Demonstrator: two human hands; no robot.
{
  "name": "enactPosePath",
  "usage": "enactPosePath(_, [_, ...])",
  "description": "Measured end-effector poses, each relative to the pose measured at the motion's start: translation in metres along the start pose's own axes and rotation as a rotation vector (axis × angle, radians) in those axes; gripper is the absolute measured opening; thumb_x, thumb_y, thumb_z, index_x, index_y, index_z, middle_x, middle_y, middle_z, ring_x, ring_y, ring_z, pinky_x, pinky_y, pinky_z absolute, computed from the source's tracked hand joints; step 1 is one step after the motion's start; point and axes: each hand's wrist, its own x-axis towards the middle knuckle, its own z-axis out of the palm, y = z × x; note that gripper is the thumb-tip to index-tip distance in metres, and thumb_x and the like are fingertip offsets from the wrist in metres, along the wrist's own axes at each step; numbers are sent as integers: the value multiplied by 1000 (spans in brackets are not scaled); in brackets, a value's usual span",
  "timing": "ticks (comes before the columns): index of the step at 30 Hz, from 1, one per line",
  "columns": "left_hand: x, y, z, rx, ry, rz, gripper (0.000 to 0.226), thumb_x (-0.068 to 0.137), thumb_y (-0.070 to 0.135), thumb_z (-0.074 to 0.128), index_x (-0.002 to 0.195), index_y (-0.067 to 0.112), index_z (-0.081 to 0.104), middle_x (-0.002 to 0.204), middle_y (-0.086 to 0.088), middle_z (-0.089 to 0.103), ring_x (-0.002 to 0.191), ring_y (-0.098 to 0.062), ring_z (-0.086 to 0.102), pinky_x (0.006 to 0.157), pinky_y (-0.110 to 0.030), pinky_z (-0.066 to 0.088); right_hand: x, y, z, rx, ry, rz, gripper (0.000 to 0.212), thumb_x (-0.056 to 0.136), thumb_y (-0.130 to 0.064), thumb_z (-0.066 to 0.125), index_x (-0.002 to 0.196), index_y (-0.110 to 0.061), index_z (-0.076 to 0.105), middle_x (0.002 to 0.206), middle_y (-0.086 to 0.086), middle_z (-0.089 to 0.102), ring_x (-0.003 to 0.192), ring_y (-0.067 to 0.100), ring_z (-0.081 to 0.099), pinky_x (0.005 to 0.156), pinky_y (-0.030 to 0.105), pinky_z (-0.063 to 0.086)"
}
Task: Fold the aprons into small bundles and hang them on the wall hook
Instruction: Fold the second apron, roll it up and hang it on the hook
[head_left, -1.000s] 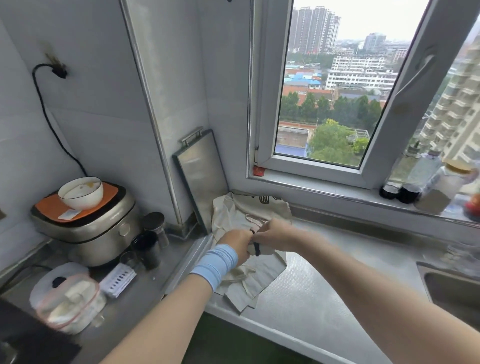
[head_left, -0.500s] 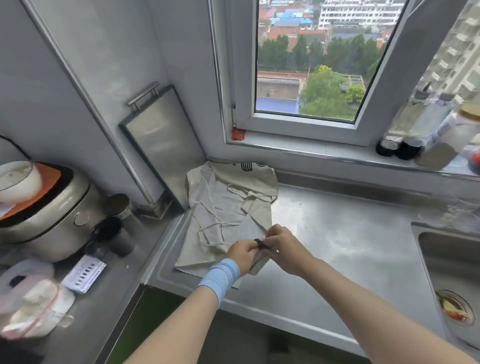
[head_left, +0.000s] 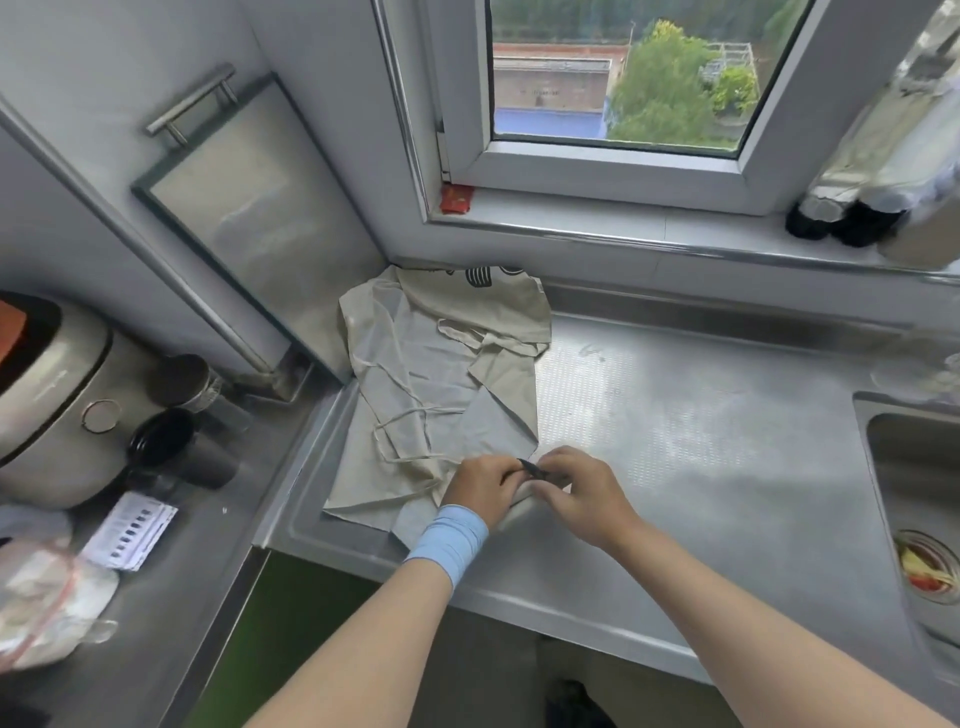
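Note:
A beige apron (head_left: 441, 374) lies spread and rumpled on the steel counter (head_left: 701, 441), its thin ties looping across it and a black print at its far edge. At its near edge my left hand (head_left: 480, 488), with a blue wrist wrap, grips a small rolled bundle of beige cloth (head_left: 522, 506). My right hand (head_left: 576, 488) pinches a short black band (head_left: 532, 467) on top of that bundle. The two hands touch. No wall hook is in view.
A steel board with a handle (head_left: 249, 218) leans in the corner. A rice cooker (head_left: 47, 400), dark cups (head_left: 166, 436) and a plastic bag (head_left: 47, 597) crowd the left counter. A sink (head_left: 924, 493) lies at the right, with bottles (head_left: 852, 208) on the windowsill.
The view has tilted down and drawn nearer to the counter. My hands stay together on the bundle at the apron's near edge, still working the black band.

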Motion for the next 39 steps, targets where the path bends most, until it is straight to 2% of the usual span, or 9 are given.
enactPosePath(4, [1,-8,13,-59,51,-3,12,88,18,63,92,12,73,88,-5,72,83,-22,64,79,-27,48,-1,4,5,33,44,71,17,82,-5,68,93,-18,66,94,-5,64,87,8,63,80,24,51])
enactPosePath(11, [9,1,9,-211,166,82,9,87,5,59,84,11,65,90,1,55,80,-6,53,76,-4,36,11,-13,9,77,100,139,32,85,-3,54,110,-22,62,107,-9,60,103,-2,55,86,9,40])
enactPosePath(17, [11,3,2,-304,302,-6,10,86,13,60,81,20,65,108,2,42,105,-15,49,90,-27,46,22,-32,-6,123,-4,138,15,91,-20,67,100,-31,73,97,-4,59,91,3,59,78,14,44])
enactPosePath(21, [6,23,-17,-413,160,-216,7,89,25,61,91,28,55,110,3,50,99,-14,54,91,-29,45,20,-47,-10,80,106,88,12,90,-16,68,85,-26,72,88,-5,62,80,3,59,70,15,42])
enactPosePath(25, [-3,40,-52,-747,-218,-587,42,85,50,64,117,26,51,107,-6,64,96,-30,65,69,-36,56,17,-71,-15,-15,224,86,8,89,-24,66,86,-28,72,85,-12,67,82,3,61,73,24,48])
enactPosePath(28, [-11,36,-67,-818,-368,-477,40,88,43,66,115,14,60,106,-17,71,93,-33,71,69,-38,58,19,-95,-26,-233,136,169,14,87,-43,60,82,-35,70,80,-18,69,79,3,62,73,26,49])
enactPosePath(32, [-16,33,-93,-409,-282,-264,47,75,44,76,114,22,62,86,6,67,79,-9,64,66,-19,50,30,-129,-39,-425,-42,24,22,90,-42,60,75,-29,70,87,-14,67,86,10,59,92,35,36])
enactPosePath(35, [-21,39,-110,-171,-321,-90,33,84,29,71,113,15,64,82,8,58,74,-9,54,61,-14,40,33,-162,-43,-368,-156,-3,28,90,-31,63,63,-27,62,74,-9,60,72,12,55,69,27,41])
enactPosePath(39, [-33,44,-133,-243,-364,-48,32,86,21,67,118,20,62,102,8,65,88,-9,59,74,-16,45,34,-190,-37,-246,-148,48,33,95,-26,54,65,-14,60,66,-1,61,60,14,52,56,24,38])
